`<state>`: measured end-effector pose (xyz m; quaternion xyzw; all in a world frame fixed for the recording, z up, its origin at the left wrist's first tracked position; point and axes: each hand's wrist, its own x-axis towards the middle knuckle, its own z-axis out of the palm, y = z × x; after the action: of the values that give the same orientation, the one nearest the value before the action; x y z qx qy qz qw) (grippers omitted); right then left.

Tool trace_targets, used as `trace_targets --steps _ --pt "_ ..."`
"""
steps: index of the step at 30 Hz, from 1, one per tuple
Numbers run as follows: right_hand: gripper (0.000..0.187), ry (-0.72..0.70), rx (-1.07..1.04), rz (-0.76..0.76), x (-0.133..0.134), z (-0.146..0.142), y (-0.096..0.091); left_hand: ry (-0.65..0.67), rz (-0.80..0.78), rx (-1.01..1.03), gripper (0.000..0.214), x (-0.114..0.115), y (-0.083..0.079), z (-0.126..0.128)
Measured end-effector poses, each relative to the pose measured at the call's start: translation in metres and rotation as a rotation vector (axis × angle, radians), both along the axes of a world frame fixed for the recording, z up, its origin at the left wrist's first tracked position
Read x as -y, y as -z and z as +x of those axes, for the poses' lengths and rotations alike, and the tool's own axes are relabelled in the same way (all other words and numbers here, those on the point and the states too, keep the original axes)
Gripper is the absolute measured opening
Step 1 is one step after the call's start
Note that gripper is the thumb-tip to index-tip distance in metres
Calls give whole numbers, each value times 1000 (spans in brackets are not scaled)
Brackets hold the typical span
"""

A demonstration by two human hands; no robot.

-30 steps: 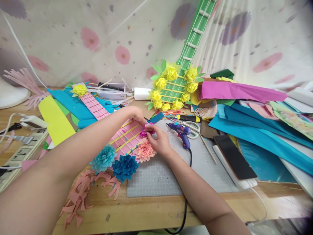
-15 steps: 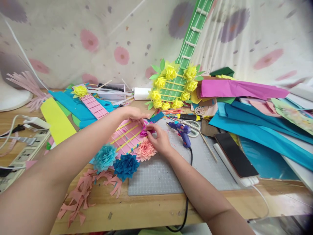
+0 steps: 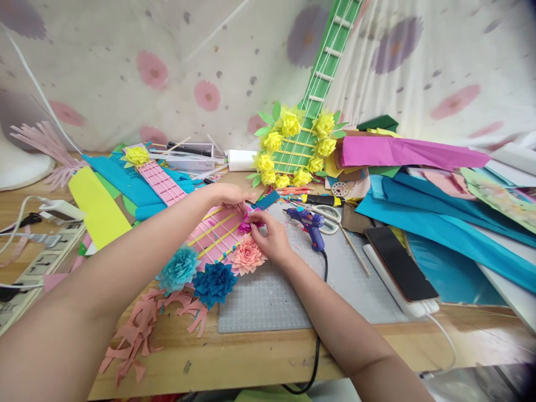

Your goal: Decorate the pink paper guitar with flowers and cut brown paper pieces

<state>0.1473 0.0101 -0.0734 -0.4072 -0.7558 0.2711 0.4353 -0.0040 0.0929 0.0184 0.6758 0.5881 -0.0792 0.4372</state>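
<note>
A pink paper guitar (image 3: 206,237) lies tilted in front of me, its neck pointing to the back left. Along its lower edge sit a light blue paper flower (image 3: 179,269), a dark blue one (image 3: 215,283) and a peach one (image 3: 248,254). At the right edge of the body, both hands meet around a magenta paper flower (image 3: 246,223). My right hand (image 3: 270,234) pinches its near side with thumb and fingers. My left hand (image 3: 232,196) reaches over from the far side, its bent fingertips at the flower and partly hidden.
A purple glue gun (image 3: 309,224) lies right of my right hand on a grey cutting mat (image 3: 268,304), beside scissors (image 3: 330,218). Peach paper scraps (image 3: 136,335) lie at the front left. A green paper guitar (image 3: 299,148) leans against the curtain. A phone (image 3: 400,262) rests at right.
Both hands stay at the magenta flower with only slight finger movement. The whole view has shifted a little.
</note>
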Motion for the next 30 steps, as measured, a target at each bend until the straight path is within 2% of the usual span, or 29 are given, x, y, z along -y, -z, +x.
trace_targets --steps 5,9,15,21,25,30 --pt "21 0 0 4 0 0 0 -65 0 -40 52 4 -6 6" --pt "22 6 12 -2 0 0 -1 -65 48 -28 54 4 -3 7" --pt "22 3 18 3 0 0 -2 -78 29 -28 57 5 -2 8" --pt "21 -2 3 8 0 0 -2 -116 30 -10 56 10 -10 11" --pt "22 2 -2 11 1 0 -1 -218 103 62 51 15 -19 7" --pt "23 3 -11 42 3 1 -4 -370 258 279 42 32 -28 -16"
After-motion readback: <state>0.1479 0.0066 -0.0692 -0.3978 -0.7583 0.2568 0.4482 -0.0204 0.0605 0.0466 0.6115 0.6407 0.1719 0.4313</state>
